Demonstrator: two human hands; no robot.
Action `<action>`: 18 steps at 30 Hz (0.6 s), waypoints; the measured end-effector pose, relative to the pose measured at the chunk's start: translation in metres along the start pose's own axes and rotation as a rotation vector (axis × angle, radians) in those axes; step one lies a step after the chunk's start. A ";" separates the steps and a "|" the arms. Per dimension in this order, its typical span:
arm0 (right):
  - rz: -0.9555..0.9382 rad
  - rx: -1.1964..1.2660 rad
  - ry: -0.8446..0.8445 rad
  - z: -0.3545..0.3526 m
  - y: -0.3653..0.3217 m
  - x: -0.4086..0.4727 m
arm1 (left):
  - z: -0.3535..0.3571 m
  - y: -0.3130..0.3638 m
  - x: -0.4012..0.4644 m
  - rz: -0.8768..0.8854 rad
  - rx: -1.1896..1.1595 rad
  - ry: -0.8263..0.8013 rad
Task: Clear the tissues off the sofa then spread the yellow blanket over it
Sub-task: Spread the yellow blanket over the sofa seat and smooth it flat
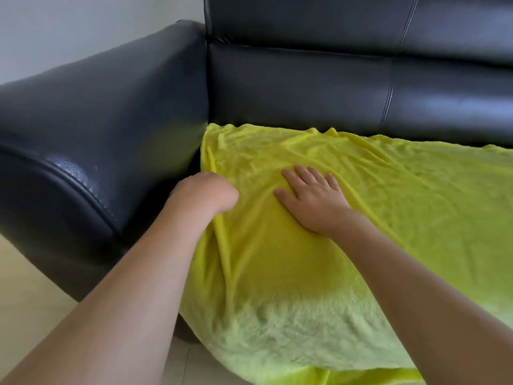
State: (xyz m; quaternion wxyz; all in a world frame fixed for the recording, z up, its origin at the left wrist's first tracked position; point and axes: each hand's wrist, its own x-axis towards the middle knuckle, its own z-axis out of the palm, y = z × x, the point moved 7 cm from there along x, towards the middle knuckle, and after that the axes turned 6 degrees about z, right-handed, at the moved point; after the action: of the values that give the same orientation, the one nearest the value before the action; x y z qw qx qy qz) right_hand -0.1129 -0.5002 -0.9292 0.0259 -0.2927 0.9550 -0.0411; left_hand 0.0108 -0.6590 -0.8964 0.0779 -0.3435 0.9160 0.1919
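- The yellow blanket [347, 218] lies over the seat of the black sofa [305, 87]; its far edge sits just short of the backrest, its near edge hangs over the seat front toward the floor [25, 295].
- We see no tissues anywhere in view, so we judge the clearing step done and the spreading step in hand.
- Our left hand [204, 194] is at the blanket's left edge, right beside the armrest [91, 120]. Its fingers are curled under and out of sight; a ridge of cloth runs down from beneath it, so it seems to be gripping or tucking that edge, but we cannot tell for sure.
- Our right hand [311, 198] lies flat on the cloth, fingers straight and spread, palm pressing down. It holds nothing.
- Relation that matters: the blanket's long axis runs left to right along the seat, and the bulk of it stretches away to the right of both hands.
- The left edge bunches in folds against the armrest, right under the left hand, which is the nearer one for that gap.
- Wrinkles fan out from between the hands toward the backrest.
- Our judgement: the next move calls for the left hand to settle the edge at the armrest while the right smooths outward to the right.
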 end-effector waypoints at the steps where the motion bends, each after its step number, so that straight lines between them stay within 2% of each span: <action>1: 0.006 0.009 0.018 0.000 0.001 -0.001 | -0.002 -0.002 -0.003 -0.026 -0.131 -0.028; 3: 0.017 0.023 0.045 -0.001 0.002 -0.003 | -0.001 -0.003 -0.011 -0.026 -0.372 -0.136; 6: 0.029 0.033 0.057 -0.001 0.002 -0.002 | -0.004 0.005 -0.024 0.021 -0.394 -0.231; 10: 0.034 0.035 0.056 -0.001 0.003 -0.001 | -0.016 0.019 -0.026 0.130 0.091 -0.073; 12: 0.035 0.043 0.059 -0.002 0.004 -0.002 | -0.018 0.014 -0.026 0.068 0.279 0.008; 16: 0.034 0.053 0.062 -0.003 0.007 -0.004 | -0.004 0.010 -0.030 -0.060 0.436 -0.031; 18: 0.037 0.058 0.057 -0.003 0.011 -0.004 | -0.005 0.016 -0.025 -0.027 0.505 0.051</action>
State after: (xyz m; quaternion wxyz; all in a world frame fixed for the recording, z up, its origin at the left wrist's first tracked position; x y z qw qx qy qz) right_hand -0.1155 -0.4890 -0.9267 0.0078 -0.2726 0.9590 -0.0767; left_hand 0.0189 -0.6349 -0.8798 0.1407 -0.3303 0.9318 -0.0531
